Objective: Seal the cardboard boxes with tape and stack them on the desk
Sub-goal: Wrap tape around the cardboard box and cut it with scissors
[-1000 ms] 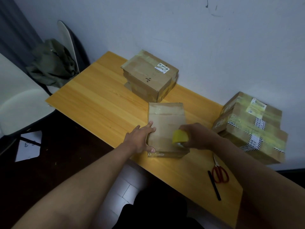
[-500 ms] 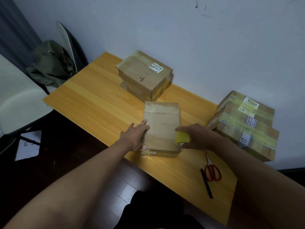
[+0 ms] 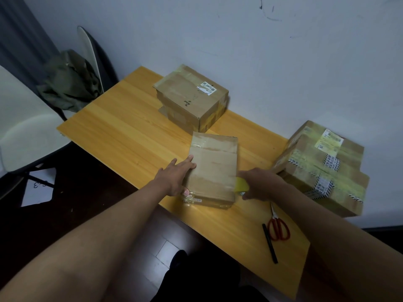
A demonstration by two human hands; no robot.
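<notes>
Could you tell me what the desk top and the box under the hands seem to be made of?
Desk: apparently wood or wood-look laminate, smooth with yellowish grain stripes. Box: matte brown cardboard, with glossy clear tape bands reflecting light.

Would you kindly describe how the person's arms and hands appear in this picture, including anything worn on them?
Both forearms are bare right up to the frame edge: no sleeves, gloves, watch or bracelets show. The left hand and right hand carry no visible rings, and no markings are apparent. Dim lighting hides finer detail on the fingers.
</notes>
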